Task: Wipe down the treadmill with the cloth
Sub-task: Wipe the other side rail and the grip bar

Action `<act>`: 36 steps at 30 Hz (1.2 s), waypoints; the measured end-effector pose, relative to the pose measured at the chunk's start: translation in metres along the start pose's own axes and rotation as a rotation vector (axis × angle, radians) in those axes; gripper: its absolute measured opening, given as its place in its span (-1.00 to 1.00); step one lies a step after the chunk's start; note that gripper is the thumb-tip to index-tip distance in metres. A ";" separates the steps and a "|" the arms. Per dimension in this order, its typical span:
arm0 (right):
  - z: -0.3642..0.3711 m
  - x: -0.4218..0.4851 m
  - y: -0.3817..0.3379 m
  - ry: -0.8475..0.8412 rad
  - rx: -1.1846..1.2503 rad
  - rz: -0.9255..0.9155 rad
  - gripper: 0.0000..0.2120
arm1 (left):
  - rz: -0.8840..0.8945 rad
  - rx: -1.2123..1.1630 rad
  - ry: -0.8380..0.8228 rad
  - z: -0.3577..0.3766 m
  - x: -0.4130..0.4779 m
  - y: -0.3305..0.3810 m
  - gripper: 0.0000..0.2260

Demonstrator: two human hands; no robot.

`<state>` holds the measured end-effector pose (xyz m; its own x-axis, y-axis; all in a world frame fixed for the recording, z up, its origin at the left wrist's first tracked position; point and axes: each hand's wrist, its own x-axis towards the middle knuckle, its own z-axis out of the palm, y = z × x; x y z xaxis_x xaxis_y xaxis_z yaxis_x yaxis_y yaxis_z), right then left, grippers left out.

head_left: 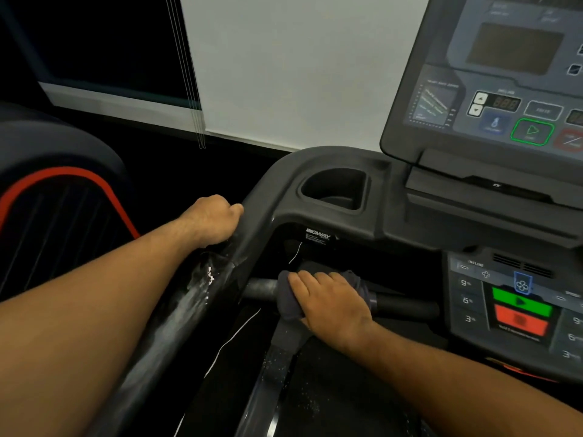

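A dark grey treadmill (331,228) fills the right and middle of the head view. My right hand (331,305) presses a dark grey cloth (288,301) around the horizontal front grip bar (260,288). The cloth wraps the bar and shows at both sides of my fingers. My left hand (211,220) is closed around the upper end of the left side handrail (189,313), which looks dusty and scuffed with white marks. My left forearm lies along that rail.
A cup holder (334,189) sits in the console's left corner. The upper display panel (511,80) rises at the top right, and a lower keypad with green and red buttons (520,313) is right of my hand. Another machine with red trim (60,200) stands at left. A thin white cord (233,335) hangs below the console.
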<state>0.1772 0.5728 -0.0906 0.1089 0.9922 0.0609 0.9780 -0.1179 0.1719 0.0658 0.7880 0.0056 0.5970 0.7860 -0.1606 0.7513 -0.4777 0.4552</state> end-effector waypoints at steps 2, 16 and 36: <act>-0.011 0.013 -0.004 -0.079 0.100 0.019 -0.49 | 0.004 -0.010 0.000 -0.002 -0.001 -0.002 -0.60; -0.013 0.056 -0.043 -0.101 0.062 0.002 -0.70 | 0.040 0.012 0.039 0.001 0.001 -0.005 -0.65; -0.030 0.064 -0.030 -0.292 0.387 0.102 -0.57 | 0.086 0.065 0.109 0.005 0.004 -0.003 -0.61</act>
<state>0.1491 0.6392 -0.0626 0.1983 0.9530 -0.2288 0.9482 -0.2457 -0.2013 0.0672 0.7911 -0.0009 0.6289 0.7770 -0.0260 0.7172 -0.5669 0.4053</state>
